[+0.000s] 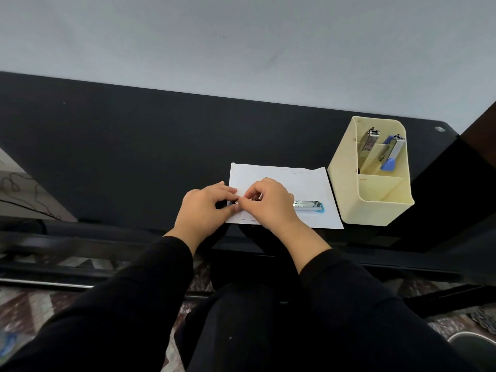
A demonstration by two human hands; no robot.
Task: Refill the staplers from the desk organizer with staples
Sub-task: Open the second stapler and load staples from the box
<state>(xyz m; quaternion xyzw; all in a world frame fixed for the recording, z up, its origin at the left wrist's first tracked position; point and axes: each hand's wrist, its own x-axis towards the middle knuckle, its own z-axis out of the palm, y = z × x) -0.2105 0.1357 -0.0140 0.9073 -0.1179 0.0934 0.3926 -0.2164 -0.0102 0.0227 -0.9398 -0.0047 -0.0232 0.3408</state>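
A stapler (308, 205) with a light blue base and shiny metal channel lies opened flat on a white sheet of paper (303, 181) near the desk's front edge. My left hand (204, 208) and my right hand (271, 204) meet over its left end, fingertips pinching something small and metallic there; my fingers hide what it is. A cream desk organizer (346, 194) stands to the right of the paper. A metal stapler (368, 142) and a blue stapler (390, 154) stand in its back compartments.
The black desk (134, 146) runs along a pale wall. Its right end is just past the organizer. A metal bin rim (472, 342) shows on the floor at lower right, and cables lie at far left.
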